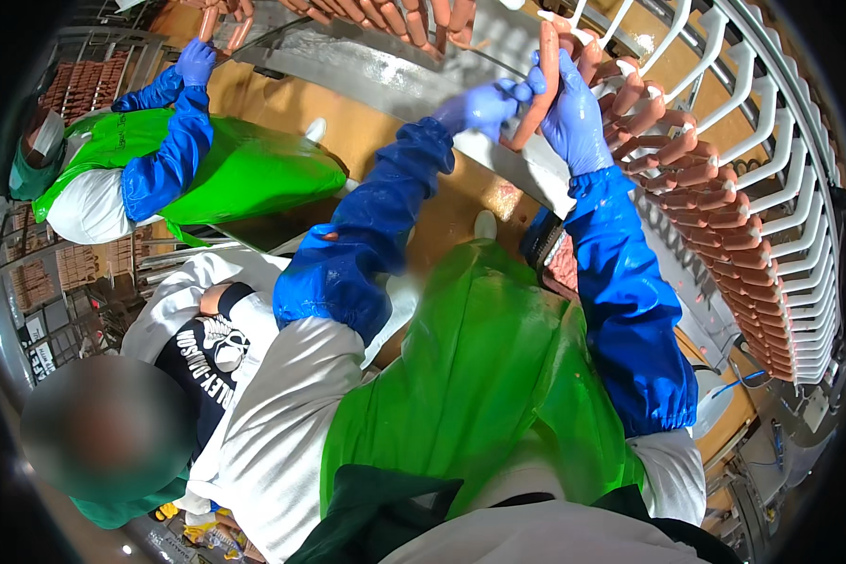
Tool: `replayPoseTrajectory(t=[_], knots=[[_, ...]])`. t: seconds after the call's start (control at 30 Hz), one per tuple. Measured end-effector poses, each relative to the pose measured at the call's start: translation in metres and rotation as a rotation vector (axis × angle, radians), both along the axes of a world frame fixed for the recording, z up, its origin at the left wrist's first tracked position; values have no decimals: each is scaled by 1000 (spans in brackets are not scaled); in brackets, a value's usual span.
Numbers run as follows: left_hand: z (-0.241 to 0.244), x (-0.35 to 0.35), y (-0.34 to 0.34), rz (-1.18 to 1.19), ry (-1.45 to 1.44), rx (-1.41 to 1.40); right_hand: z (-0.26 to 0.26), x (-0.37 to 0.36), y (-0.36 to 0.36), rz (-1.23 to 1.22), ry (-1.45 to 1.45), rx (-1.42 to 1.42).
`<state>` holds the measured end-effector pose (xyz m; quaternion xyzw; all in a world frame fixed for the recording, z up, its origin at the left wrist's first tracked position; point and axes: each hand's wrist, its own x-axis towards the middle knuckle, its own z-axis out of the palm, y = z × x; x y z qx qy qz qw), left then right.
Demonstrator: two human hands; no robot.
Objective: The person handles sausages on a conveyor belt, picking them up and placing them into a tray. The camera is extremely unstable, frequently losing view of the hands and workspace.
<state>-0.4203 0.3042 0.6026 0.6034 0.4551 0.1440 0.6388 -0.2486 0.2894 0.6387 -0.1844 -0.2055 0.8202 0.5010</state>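
Note:
In purple-blue gloves, both my hands are at a chain of sausage links at the upper right. My right hand (574, 120) is shut around an upright sausage link (549, 63) from its right side. My left hand (483, 109) is curled at the left of the same links, its fingertips partly hidden; a lower link (523, 134) slants down between the hands. Behind my right hand, more linked sausages (648, 109) hang in loops from white hooks (715, 35) on a curved overhead rail. Blue sleeve covers and a green apron (486, 352) cover my arms and front.
Hanging sausages (395, 17) span the top beyond a metal trough (366, 70). At left, a co-worker in a green apron (254, 162) holds links; another person in a white coat (176, 282) stands close on my left. A container of pink ground meat (562, 264) sits below my right forearm.

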Motion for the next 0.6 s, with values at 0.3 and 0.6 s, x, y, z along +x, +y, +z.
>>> replayPoseTrajectory(t=[0.3,0.6], knots=[[61,43,20,253,-630,550,-11,5,-30,-659,-1455,1016],[71,34,23,462,-940,-137,-12,13,-93,-223,-387,-163]])
